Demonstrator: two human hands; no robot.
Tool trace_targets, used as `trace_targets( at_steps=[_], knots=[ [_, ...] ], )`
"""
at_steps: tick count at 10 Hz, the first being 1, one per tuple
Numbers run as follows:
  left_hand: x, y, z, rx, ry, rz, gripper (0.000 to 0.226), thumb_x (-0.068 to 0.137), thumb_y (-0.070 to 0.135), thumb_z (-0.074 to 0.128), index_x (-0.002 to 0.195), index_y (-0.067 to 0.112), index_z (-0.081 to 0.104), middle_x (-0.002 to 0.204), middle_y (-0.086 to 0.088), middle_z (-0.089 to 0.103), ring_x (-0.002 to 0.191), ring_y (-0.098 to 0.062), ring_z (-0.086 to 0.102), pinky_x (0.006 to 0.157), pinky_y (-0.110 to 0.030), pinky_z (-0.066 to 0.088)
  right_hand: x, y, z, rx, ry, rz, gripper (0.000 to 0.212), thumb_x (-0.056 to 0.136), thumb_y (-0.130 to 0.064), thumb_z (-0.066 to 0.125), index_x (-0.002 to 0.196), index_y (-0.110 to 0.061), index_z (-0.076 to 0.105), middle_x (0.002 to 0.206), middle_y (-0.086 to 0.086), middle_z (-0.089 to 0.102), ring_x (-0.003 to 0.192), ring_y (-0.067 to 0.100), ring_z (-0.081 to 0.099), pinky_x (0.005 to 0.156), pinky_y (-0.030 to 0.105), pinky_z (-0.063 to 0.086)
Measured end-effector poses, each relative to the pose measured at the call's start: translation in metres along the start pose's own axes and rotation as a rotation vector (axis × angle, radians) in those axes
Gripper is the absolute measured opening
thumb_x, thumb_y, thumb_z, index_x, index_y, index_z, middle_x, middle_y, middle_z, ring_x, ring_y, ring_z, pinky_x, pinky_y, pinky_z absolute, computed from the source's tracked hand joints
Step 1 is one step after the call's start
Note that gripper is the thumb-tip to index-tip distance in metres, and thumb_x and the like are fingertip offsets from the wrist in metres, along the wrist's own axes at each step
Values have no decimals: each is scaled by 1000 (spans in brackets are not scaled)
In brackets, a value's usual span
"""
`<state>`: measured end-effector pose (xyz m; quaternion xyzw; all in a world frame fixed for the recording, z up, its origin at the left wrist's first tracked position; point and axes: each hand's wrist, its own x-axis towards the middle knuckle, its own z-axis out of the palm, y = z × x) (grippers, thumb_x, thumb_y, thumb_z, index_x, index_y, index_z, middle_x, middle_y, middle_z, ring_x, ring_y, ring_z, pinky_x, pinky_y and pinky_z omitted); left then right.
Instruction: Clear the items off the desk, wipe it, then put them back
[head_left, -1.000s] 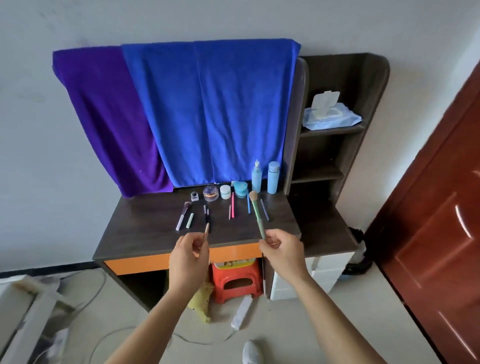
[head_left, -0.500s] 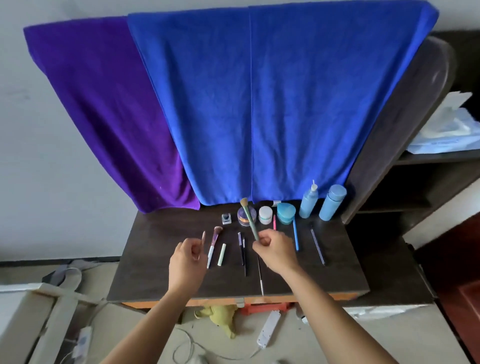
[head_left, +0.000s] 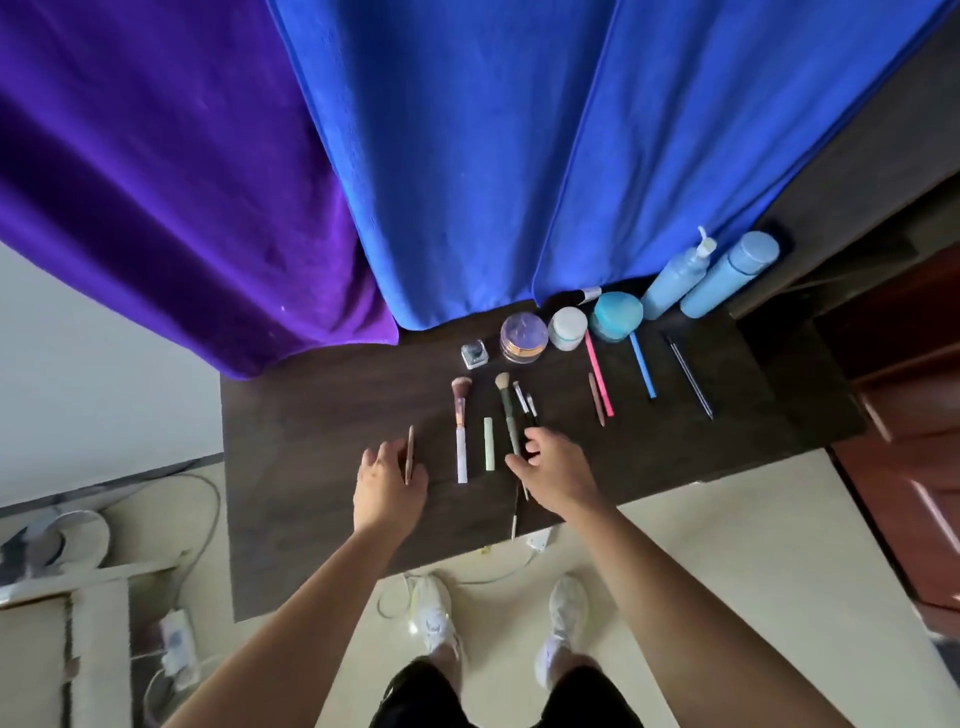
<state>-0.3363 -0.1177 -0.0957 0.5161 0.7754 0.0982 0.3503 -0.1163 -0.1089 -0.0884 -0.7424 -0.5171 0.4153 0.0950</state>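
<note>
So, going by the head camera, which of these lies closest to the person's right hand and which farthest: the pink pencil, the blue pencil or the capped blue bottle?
1. The pink pencil, just beyond the right hand.
2. The blue pencil, further to the right.
3. The capped blue bottle, at the back right corner of the desk.

Green brush (head_left: 506, 415): lower handle hidden under right hand (head_left: 558, 470), grip unclear. Far behind brush, black tube (head_left: 576, 297) half under blue towel (head_left: 519, 156); towel cropped at top.
</note>
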Motion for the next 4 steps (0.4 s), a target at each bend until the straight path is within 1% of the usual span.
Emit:
trace_targets(
  at_steps=[1,2,3,4],
  knots=[
    [0,-7,6,145,-56,90,57,92,39,59,143,17,43,136,-10,46,124,-32,39,100,-44,40,-4,4,7,-73,-26,6,58,92,-39,65,144,-16,51,132,8,61,114,21,64,101,38,50],
    [-2,-8,5,242,-95,134,71,92,50,54,152,19,30,152,-5,36,131,-32,36,106,-46,36,-11,4,3,-123,-81,8,62,94,-38,62,150,-18,43,140,8,56,125,23,58,106,41,47],
    [-4,-11,1,322,-208,128,78,93,60,45,157,23,17,163,-1,19,146,-29,22,113,-50,29,-16,-5,-15,-153,-85,-30,63,96,-37,61,152,-17,39,144,9,53,129,23,55,108,41,44],
    [-8,-11,-6,418,-287,161,80,94,64,39,158,27,9,166,-3,4,151,-28,7,117,-52,22,-17,-32,-51,-8,19,-131,60,96,-33,64,149,-16,43,141,5,55,123,19,59,104,29,45]
  ],
)
